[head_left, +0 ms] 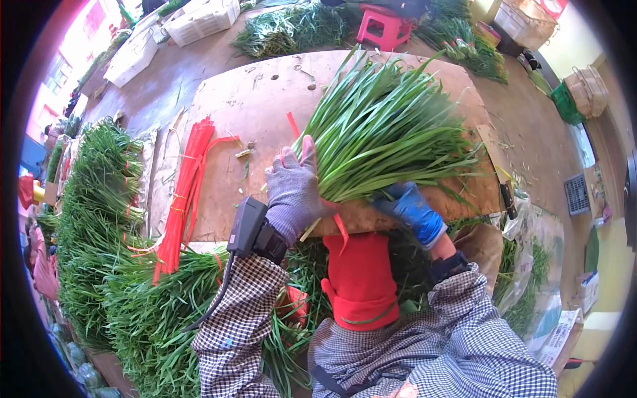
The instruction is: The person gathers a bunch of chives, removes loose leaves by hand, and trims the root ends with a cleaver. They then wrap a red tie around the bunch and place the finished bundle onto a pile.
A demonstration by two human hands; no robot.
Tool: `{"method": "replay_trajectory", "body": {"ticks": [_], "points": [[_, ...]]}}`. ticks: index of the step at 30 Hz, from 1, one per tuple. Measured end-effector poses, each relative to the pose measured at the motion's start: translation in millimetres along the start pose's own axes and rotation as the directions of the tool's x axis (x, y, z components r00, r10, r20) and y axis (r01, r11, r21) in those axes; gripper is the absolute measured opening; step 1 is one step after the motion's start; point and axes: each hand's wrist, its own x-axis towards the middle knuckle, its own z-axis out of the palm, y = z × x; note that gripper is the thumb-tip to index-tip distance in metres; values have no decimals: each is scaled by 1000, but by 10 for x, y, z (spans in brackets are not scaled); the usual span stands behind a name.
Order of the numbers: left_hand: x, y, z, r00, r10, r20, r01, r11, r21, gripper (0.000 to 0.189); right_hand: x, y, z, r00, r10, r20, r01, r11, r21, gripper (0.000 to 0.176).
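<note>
A loose bunch of long flat green leaves, like garlic chives [388, 126], lies across the wooden board, its leaf tips fanned toward the far right. My left hand [293, 186], in a grey glove, rests against the left side of the bunch with its fingers stretched out. Below that hand hangs the end of a red strip [340, 229]; its upper part is hidden. In a blue glove, my right hand [411, 211] grips the near edge of the bunch, with its fingertips partly hidden by leaves. A bundle of red plastic strips [186, 192] lies on the board left of my hands.
The worn wooden board [232, 99] spans the middle. Tied chive bunches [99, 199] are stacked at the left, and more chives [166, 318] sit near my left sleeve. Beyond the board are a red stool [385, 28], white crates [202, 23] and further green piles [292, 33].
</note>
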Motion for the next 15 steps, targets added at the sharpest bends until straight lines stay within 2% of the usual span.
{"method": "replay_trajectory", "body": {"ticks": [2,3,5,6,8,9,11,12,14,15], "points": [[-19,5,-28,1000,29,8,-29,998,50,141,-21,-53,22,998,-61,-7,61,973,224,28],[-22,5,-24,1000,29,10,-29,998,50,141,-27,-112,-3,998,-60,-7,60,973,225,28],[-21,8,-20,1000,20,2,-20,999,38,141,-19,-230,-76,981,89,170,-107,990,97,22],[-21,6,-9,1000,19,2,-19,999,39,141,-8,-216,-77,981,89,171,-107,989,98,22],[-19,4,7,1000,-6,20,6,1000,17,138,20,-185,-70,944,188,270,-169,981,-91,19],[-17,5,9,1000,-9,18,9,1000,19,138,30,-182,-60,945,184,272,-165,982,-90,19],[-15,17,11,1000,-14,13,14,1000,11,138,35,-183,-41,976,158,148,-128,973,-191,20],[-18,27,-7,1000,-18,11,17,1000,13,138,18,-218,-29,977,154,150,-124,974,-190,20],[-35,39,-37,1000,-18,21,17,997,72,140,-65,-300,25,996,83,38,-89,978,188,27],[-37,39,-42,1000,-20,22,18,997,72,140,-107,-235,93,996,83,40,-89,978,188,27]]}}
